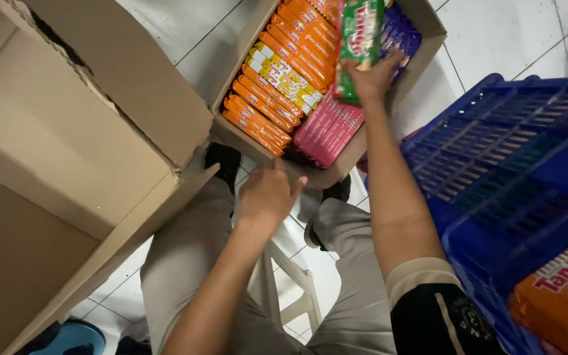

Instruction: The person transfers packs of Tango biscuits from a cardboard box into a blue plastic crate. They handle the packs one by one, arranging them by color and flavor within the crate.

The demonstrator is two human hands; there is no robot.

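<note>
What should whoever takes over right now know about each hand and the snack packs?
Right hand: grip closed on a green snack pack, held over the open cardboard box.
Left hand: empty, resting at the box's near edge.
Box holds rows of orange packs, yellow packs, pink packs and purple packs.
Blue crate stands to the right, an orange package by it.
Done: most rows filled. Left: the green pack is not yet set down.

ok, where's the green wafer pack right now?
Head view, top centre: the green wafer pack is in the right hand, over the open cardboard box, beside purple packs.
</note>
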